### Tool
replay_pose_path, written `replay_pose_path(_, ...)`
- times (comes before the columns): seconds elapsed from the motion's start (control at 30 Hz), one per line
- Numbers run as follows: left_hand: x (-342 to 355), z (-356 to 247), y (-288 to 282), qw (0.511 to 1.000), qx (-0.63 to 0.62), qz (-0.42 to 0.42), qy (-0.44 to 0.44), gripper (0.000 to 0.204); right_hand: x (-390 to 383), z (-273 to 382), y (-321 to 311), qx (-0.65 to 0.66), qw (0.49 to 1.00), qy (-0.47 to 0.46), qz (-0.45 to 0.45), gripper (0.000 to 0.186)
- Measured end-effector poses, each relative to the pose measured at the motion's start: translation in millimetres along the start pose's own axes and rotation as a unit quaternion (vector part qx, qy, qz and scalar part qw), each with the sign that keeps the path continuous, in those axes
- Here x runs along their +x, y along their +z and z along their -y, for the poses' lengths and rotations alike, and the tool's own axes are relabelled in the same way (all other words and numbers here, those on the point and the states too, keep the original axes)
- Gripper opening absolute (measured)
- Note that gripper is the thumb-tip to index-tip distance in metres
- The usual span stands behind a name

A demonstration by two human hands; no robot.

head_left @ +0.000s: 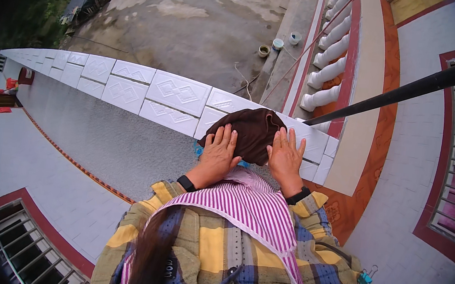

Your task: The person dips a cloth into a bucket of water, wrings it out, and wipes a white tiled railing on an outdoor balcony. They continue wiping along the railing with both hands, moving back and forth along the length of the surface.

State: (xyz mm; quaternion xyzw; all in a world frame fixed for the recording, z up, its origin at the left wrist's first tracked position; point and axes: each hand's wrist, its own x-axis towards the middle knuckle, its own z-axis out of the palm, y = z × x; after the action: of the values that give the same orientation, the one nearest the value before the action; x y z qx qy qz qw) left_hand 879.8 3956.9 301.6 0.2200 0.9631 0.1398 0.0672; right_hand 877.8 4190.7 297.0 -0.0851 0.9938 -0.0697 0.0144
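A dark brown piece of cloth (248,130) lies bunched on top of the white tiled parapet (177,92) in front of me. My left hand (218,151) rests flat on the cloth's left part, fingers stretched out and pointing away. On its right edge lies my right hand (286,157), also flat with fingers spread, partly over the white tile. Neither hand grips the cloth. A bit of something blue (198,150) shows beneath the cloth near my left hand; what it is stays mostly hidden.
A black pole (395,98) slants up to the right from the parapet. White balusters (325,69) stand beyond it. Far below, several small buckets (278,44) sit on the concrete ground. Barred windows (30,248) are at lower left and on the right.
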Motion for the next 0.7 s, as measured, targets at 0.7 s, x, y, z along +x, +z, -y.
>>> replay_pose_path(0.7,19,-10,14,0.997,-0.027,-0.013,0.068,0.085,66,17,14,0.015,0.998,0.059,0.035,0.064)
